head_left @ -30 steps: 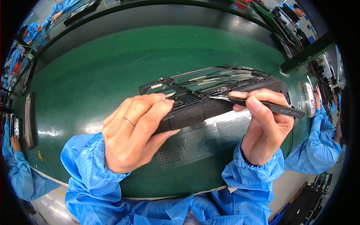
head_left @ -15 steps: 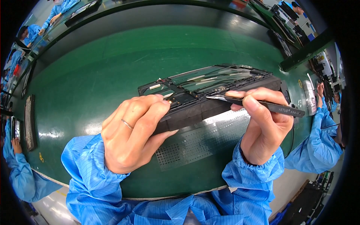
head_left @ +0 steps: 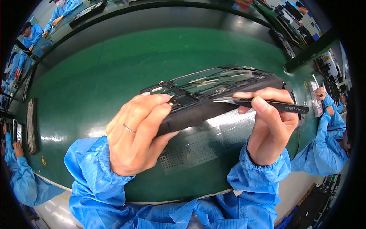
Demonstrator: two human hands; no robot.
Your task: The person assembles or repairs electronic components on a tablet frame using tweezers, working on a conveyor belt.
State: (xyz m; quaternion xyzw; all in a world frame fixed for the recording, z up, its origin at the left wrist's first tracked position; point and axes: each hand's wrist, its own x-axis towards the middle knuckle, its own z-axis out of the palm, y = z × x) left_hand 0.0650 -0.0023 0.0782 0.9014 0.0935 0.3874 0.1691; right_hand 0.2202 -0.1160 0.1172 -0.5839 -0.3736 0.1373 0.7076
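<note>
Left hand [head_left: 133, 139]: partly closed, fingers bent over the near left corner of the frame and thumb lower down by the block; it grips that end from 8 o'clock.
Ring [head_left: 129, 128]: a thin band on a finger of the left hand.
Right hand [head_left: 272, 124]: at 4 o'clock, closed in a pinch around the tweezers.
Tweezers [head_left: 284, 107]: dark handle, bright tips toward 9 o'clock, at the frame's near edge; whether they touch it, I cannot tell.
Frame [head_left: 185, 99]: black, with clear panes and pale strips, in the middle of the view and the centre of this clock; its long side runs from 8 to 2 o'clock.
Block [head_left: 190, 120]: black, directly beneath the frame.
Sheet [head_left: 187, 154]: clear and dotted, flat on the table between 6 and 7 o'clock.
Table [head_left: 106, 68]: green and shiny.
Tray [head_left: 32, 128]: long and dark, well apart near 9 o'clock.
Post [head_left: 312, 54]: green, at 2 o'clock.
Co-workers: blue sleeves at 4 o'clock [head_left: 320, 152], 8 o'clock [head_left: 24, 179] and 10 o'clock [head_left: 70, 5].
</note>
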